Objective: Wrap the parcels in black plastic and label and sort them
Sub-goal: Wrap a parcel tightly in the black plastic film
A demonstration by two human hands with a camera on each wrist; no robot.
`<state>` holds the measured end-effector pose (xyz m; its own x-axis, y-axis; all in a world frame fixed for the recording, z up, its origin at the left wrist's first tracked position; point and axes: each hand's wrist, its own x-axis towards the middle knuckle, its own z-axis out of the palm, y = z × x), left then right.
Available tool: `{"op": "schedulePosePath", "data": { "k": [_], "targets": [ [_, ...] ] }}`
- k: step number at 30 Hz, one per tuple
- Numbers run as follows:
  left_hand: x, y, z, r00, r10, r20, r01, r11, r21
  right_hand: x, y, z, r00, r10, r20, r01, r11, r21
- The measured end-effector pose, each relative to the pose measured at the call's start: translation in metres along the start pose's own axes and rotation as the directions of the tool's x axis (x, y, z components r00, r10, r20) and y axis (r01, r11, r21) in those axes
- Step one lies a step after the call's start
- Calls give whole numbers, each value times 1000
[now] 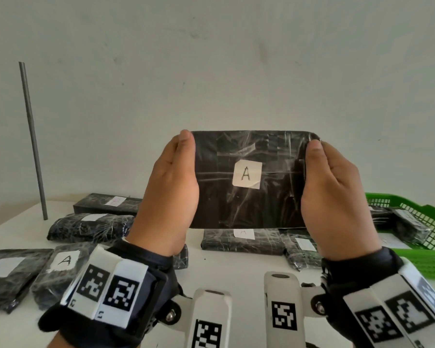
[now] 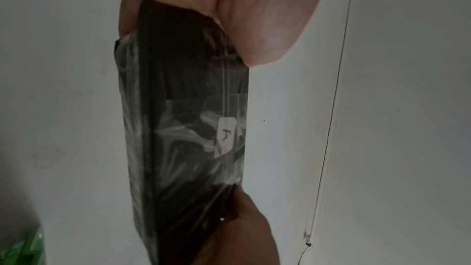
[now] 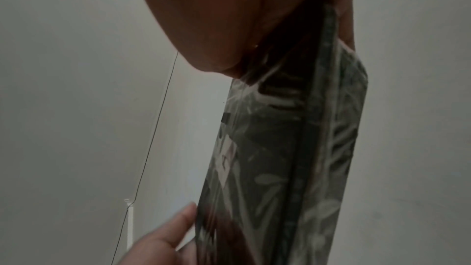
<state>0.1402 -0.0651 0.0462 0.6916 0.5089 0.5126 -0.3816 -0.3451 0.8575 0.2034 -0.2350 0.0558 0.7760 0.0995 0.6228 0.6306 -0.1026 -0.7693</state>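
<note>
The left hand (image 1: 170,194) and right hand (image 1: 334,197) each clasp one short end of a black-wrapped parcel (image 1: 249,197), thumbs on its front and fingers behind, holding it upright in the air above the white table (image 1: 231,270). Its paper label (image 1: 247,174) reads "A", so wrapping and labelling look done for this one; sorting remains. Beyond, more wrapped, labelled parcels (image 1: 96,226) lie on the table, and a few sit in the green basket (image 1: 422,262) at right.
</note>
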Motion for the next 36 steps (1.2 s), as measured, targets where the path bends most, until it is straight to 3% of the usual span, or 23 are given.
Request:
{"op": "schedulePosePath", "data": {
  "k": [4, 13, 20, 26, 36],
  "targets": [
    [-3, 3, 3, 1000, 17, 9, -17, 1000, -22, -1, 0, 2, 996, 86, 14, -85, 994, -65],
    [-9, 4, 6, 1000, 16, -6, -16, 991, -132, -8, -3, 7, 996, -58, -72, 42, 978, -204],
    [-11, 2, 10, 998, 55, 0, -54, 989, -141, -10, -5, 8, 992, -63, -112, 38, 977, -209],
    [-7, 0, 5, 998, 53, 20, -50, 989, -141, -14, -10, 7, 995, -96, -40, 82, 963, -255],
    [-1, -5, 2, 993, -5, 119, 26, 983, -180, -8, -7, -8, 997, -36, 72, 53, 966, -252]
  ]
}}
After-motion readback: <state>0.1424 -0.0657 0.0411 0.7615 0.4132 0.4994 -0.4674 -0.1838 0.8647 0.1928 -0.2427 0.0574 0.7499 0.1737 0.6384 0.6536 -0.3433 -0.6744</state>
